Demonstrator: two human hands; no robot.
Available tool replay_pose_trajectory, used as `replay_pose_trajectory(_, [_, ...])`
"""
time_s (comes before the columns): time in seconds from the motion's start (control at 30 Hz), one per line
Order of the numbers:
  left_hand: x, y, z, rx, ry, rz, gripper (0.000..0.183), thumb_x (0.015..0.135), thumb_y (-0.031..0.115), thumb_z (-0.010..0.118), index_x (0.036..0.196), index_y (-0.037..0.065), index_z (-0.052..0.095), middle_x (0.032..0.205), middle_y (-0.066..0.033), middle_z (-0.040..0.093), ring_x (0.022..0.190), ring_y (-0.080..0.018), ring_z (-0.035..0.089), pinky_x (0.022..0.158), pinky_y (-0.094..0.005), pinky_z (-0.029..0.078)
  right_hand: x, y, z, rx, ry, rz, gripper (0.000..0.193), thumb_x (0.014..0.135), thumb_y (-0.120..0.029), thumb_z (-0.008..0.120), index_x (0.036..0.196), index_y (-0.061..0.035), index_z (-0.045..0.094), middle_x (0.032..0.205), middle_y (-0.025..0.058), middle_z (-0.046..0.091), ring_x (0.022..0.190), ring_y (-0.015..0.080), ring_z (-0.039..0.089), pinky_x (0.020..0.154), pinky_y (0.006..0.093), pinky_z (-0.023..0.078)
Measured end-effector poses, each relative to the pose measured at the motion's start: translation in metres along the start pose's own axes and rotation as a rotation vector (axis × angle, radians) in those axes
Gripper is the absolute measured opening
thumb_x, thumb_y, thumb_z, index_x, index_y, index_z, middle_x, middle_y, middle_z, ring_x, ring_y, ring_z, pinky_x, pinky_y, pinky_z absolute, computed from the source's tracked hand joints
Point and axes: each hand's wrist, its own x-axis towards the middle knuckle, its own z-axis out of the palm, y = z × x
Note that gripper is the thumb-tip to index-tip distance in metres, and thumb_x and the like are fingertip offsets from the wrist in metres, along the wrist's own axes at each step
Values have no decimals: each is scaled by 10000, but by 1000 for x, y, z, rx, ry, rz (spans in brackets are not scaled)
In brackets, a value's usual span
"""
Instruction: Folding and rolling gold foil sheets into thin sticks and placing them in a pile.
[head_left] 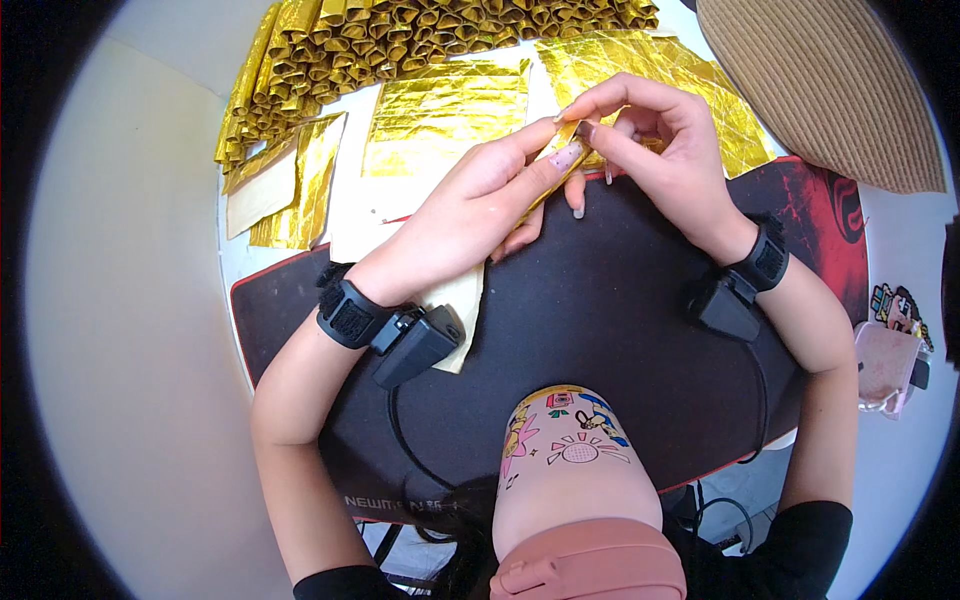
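Both hands are pinched on one narrow gold foil strip [560, 165], held just above the far edge of the black mat [600, 320] on the counter [120, 300]. The strip's long axis runs diagonally, low-left to high-right. The left hand [480, 205] lies under and along it, thumb and forefinger closed on the middle. The right hand [665, 150] comes in from above, wrist bent, fingers [610, 100] curled and nipping the upper end. So both are on it, right one at the tip. Flat foil sheets [445, 110] and folded pieces [400, 35] sit just beyond.
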Motion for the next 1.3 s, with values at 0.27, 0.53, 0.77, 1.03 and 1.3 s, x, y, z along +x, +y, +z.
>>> replay_pose_trajectory(0.27, [-1,5,-2,149,-12,-8,298,942,268,525,1153,58,538,712,40,498,541,-1,397,463,-162,327,1,8,-4,172,-3,39,110,809,-40,595,901,-22,653,857,5,620,568,3,527,511,145,408])
replay_pose_trajectory(0.53, [2,3,0,473,8,117,360,887,257,621,1190,79,545,632,75,441,503,-11,382,443,-175,301,2,6,-16,260,-129,157,109,798,-41,591,883,-15,654,780,-3,617,579,25,540,550,164,432])
replay_pose_trajectory(0.77, [3,2,-1,566,-9,178,313,886,252,621,1121,53,562,574,42,434,502,-25,417,444,-195,320,5,6,-22,222,-201,191,133,779,-70,581,870,-3,651,751,7,619,606,42,562,577,174,447])
replay_pose_trajectory(1.03, [4,-6,-3,599,-15,269,278,885,229,611,1083,40,562,553,-27,430,488,-85,415,456,-254,321,6,7,-24,269,-243,227,111,772,-52,580,847,4,639,749,23,619,613,48,560,585,173,453])
replay_pose_trajectory(1.3, [1,6,-2,679,-89,216,259,882,244,605,1064,63,569,567,-92,433,483,-152,413,468,-295,317,12,7,-36,279,-430,311,145,785,-33,579,913,15,628,809,50,646,685,69,615,683,188,513])
